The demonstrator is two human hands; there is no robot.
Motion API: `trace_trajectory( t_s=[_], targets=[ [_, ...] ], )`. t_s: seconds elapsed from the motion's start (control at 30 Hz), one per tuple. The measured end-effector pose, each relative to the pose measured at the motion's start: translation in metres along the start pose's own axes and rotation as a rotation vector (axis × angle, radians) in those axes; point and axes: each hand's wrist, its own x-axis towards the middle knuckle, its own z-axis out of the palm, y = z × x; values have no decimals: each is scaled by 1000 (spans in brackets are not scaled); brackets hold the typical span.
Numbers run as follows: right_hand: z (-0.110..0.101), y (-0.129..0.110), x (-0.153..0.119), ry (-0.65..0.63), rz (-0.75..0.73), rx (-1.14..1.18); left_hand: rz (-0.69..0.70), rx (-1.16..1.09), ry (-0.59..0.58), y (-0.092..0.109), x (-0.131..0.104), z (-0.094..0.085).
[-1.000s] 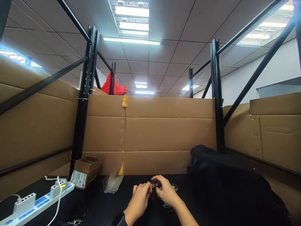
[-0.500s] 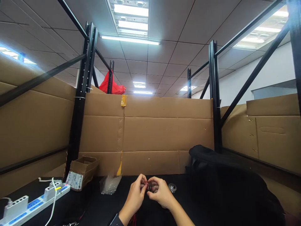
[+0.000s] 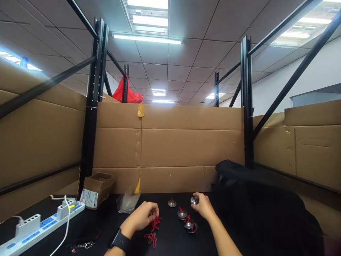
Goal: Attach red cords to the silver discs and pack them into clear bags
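My right hand (image 3: 204, 207) is closed on a small domed metal finger cymbal (image 3: 194, 201) at the table's far side. Fingers curled and pinched, my left hand (image 3: 145, 215) is at the top of a small heap of red cords (image 3: 152, 234); its fingertips are partly hidden. Between the hands lies a single finger cymbal with a red loop (image 3: 172, 203). Closer to me are another looped cymbal (image 3: 182, 214) and an overlapping group of cymbals (image 3: 189, 224) with red loops.
A white power strip (image 3: 44, 229) with a cable runs along the left. An opened cardboard box (image 3: 97, 190) and a clear plastic bag (image 3: 128, 202) stand behind. Keyrings (image 3: 86, 245) lie front left. Black cloth (image 3: 261, 209) bulks on the right. Cardboard walls (image 3: 170, 147) enclose the table.
My hands, together over a small dark piece half a second ago, have parted. The left has come down to the red cords; the right has moved out and taken hold of a cymbal.
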Motion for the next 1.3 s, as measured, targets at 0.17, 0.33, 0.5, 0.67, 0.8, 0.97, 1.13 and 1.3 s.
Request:
trace_trajectory(
  t_s=[0.17, 0.33, 0.5, 0.67, 0.8, 0.97, 1.13, 1.3],
  targets=[
    [-3, 16, 2, 3, 63, -75, -22, 53, -94, -3, 0, 4],
    [4, 24, 1, -91, 77, -64, -44, 51, -124, -7, 4, 8],
    [11, 27, 3, -126, 19, -43, -14, 62, -51, 2, 7, 10],
    [8, 23, 3, -150, -32, -35, 9, 114, 48, 17, 8, 10],
    [5, 21, 1, -176, -59, -28, -4, 122, 57, 19, 8, 11],
    [1, 18, -3, -133, 18, -57, 16, 93, 66, 17, 9, 15],
    [-2, 13, -5, -110, -35, -143, 18, 89, 58, 19, 9, 15],
    [5, 22, 1, -144, -43, -89, 30, 96, 74, 21, 9, 15]
  ],
)
